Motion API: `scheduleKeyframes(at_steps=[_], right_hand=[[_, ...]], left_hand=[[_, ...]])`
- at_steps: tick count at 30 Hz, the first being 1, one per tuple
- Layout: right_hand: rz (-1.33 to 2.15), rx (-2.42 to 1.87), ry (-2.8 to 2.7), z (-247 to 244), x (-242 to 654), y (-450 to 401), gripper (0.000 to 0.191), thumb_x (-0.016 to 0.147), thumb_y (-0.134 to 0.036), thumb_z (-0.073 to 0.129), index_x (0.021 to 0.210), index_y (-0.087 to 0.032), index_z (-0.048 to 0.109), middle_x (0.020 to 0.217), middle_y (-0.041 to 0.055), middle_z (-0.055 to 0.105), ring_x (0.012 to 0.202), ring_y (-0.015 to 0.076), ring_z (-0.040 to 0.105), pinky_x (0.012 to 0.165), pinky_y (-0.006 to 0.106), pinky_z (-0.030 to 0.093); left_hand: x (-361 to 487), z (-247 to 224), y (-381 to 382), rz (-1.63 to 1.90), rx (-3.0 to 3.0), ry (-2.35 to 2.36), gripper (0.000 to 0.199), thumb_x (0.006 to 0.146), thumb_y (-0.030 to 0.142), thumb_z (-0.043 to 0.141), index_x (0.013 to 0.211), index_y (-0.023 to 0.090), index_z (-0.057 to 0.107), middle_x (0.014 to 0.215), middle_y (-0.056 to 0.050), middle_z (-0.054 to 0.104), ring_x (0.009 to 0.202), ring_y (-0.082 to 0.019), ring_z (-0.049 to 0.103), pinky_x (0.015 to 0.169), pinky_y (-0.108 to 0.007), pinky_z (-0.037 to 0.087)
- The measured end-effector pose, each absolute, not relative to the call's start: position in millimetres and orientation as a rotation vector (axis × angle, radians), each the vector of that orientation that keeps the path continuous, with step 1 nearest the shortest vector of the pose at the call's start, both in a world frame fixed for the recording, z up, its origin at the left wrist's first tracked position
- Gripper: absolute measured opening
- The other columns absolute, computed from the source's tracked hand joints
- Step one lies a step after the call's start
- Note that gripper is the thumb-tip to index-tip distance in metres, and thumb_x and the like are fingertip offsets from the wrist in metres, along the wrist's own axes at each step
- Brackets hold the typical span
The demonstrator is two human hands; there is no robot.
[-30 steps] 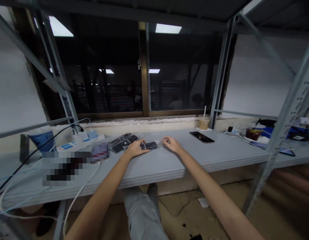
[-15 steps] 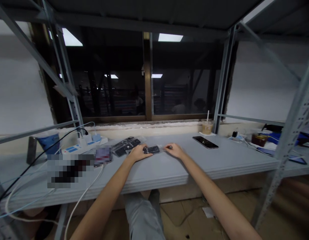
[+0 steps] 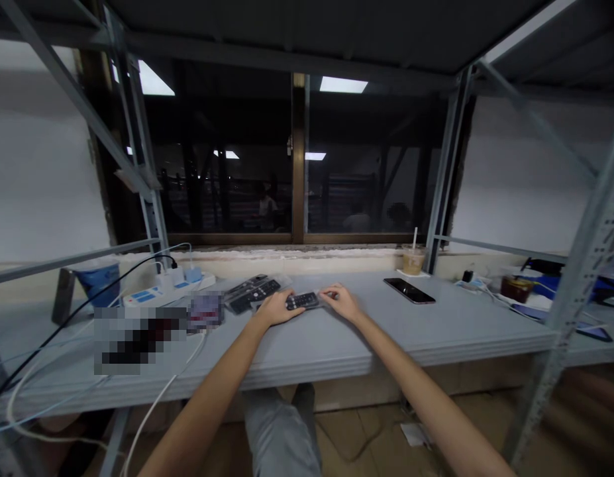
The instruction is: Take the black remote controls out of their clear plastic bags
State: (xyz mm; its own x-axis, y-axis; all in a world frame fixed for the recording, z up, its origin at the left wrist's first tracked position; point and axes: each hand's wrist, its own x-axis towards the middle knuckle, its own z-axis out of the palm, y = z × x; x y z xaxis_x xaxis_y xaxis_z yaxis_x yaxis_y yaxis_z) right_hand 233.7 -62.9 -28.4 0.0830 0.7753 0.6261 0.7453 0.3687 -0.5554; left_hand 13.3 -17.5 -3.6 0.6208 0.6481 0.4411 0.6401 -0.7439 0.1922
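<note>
A black remote control [image 3: 303, 301] with light buttons lies on the grey table, apparently in a clear plastic sleeve. My left hand [image 3: 275, 309] is closed around its left end, the thumb along the near side. At the other end, the fingertips of my right hand [image 3: 340, 302] are pinched together at the sleeve's edge; what exactly lies between them is too small to make out. Just beyond my left hand, several more remote controls [image 3: 254, 295] in clear plastic lie in an overlapping pile.
A black smartphone [image 3: 410, 290] lies to the right, with an iced drink cup [image 3: 412, 260] behind it. On the left are a white power strip [image 3: 170, 289], a blue cup [image 3: 97, 285], cables and a blurred-out area. Metal shelf posts [image 3: 560, 311] flank the table [image 3: 416, 324].
My right hand has moved slightly left, its fingertips now at the right end of the remote control. My left hand stays on the remote. The camera view has shifted a little.
</note>
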Motion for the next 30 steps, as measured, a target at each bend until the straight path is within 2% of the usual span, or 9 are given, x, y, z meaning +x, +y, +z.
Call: scheduleKeyframes(at_steps=[5,10,13,18,22,30], right_hand=[[0.065,-1.383,-1.598,-24,223,-52,0.031,0.08,-0.033,0.045,0.063,-0.017,0.067,0.074,0.0042,0.062,0.08,0.0153,0.058,0.077,0.026,0.043],[0.019,-1.458,-1.382,-21,207,-33,0.025,0.076,-0.028,0.047,0.075,-0.02,0.07,0.084,0.005,0.066,0.093,0.0179,0.056,0.086,0.029,0.04],[0.083,-1.474,-1.327,-17,200,-26,0.027,0.076,-0.032,0.046,0.076,-0.021,0.07,0.086,0.0047,0.068,0.094,0.0196,0.057,0.084,0.03,0.041],[0.229,-1.489,-1.311,-16,203,-28,0.029,0.074,-0.032,0.045,0.067,-0.018,0.07,0.072,0.0071,0.069,0.076,0.0207,0.061,0.068,0.027,0.043],[0.278,-1.492,-1.324,-17,207,-33,0.031,0.072,-0.031,0.044,0.058,-0.016,0.067,0.06,0.0055,0.065,0.067,0.0191,0.06,0.061,0.025,0.04],[0.474,-1.38,-1.418,-20,207,-41,0.036,0.069,-0.042,0.044,0.047,-0.016,0.055,0.046,-0.0001,0.053,0.049,0.0122,0.048,0.054,0.024,0.035]], left_hand=[[14,-3,-18,0.757,2.81,1.216,0.05,0.074,0.06,0.045,0.105,0.021,0.052,0.099,-0.006,0.065,0.093,-0.023,0.061,0.076,-0.029,0.045],[13,1,-22,0.844,2.788,1.318,0.045,0.077,0.058,0.042,0.102,0.021,0.051,0.099,-0.007,0.065,0.095,-0.024,0.06,0.078,-0.03,0.043],[12,3,-24,0.904,2.766,1.347,0.043,0.078,0.057,0.041,0.101,0.021,0.05,0.096,-0.005,0.065,0.093,-0.023,0.061,0.077,-0.03,0.043],[12,6,-26,0.93,2.772,1.326,0.038,0.077,0.052,0.047,0.099,0.021,0.051,0.098,-0.004,0.065,0.094,-0.022,0.06,0.08,-0.029,0.042],[12,7,-28,0.973,2.765,1.284,0.039,0.078,0.052,0.046,0.101,0.021,0.051,0.1,-0.005,0.064,0.094,-0.022,0.059,0.08,-0.03,0.043],[8,6,-27,0.888,2.7,1.241,0.041,0.078,0.053,0.045,0.102,0.022,0.052,0.094,-0.005,0.065,0.09,-0.021,0.06,0.077,-0.029,0.043]])
